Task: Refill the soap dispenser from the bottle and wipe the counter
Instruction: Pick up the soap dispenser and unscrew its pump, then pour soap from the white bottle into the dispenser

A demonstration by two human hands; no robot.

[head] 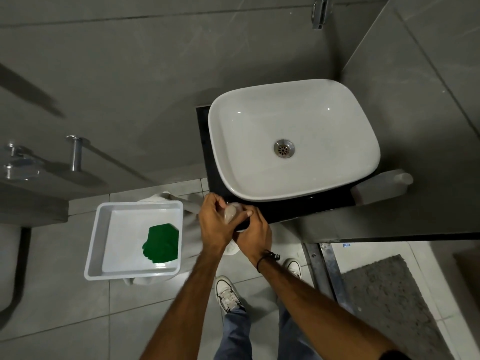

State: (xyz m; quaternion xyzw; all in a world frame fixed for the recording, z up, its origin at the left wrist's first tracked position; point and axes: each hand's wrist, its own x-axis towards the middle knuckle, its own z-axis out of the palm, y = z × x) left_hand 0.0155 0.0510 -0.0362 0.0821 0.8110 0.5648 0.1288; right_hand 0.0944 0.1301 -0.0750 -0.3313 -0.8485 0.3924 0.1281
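Note:
Both hands meet at the front left corner of the black counter (285,209). My left hand (214,224) grips the top of a small pale soap dispenser (230,213), and my right hand (253,232) wraps around its body from the right. Most of the dispenser is hidden by my fingers. A translucent refill bottle (381,187) lies on its side at the counter's right end, cap pointing right. A green cloth (162,242) lies in a white tray (96,235) to the left of the counter.
A white basin (233,120) with a metal drain (284,148) fills most of the counter. The tray rests on a white stool or bin. A tap (320,11) sticks out high on the wall. A grey mat (389,307) lies on the floor right.

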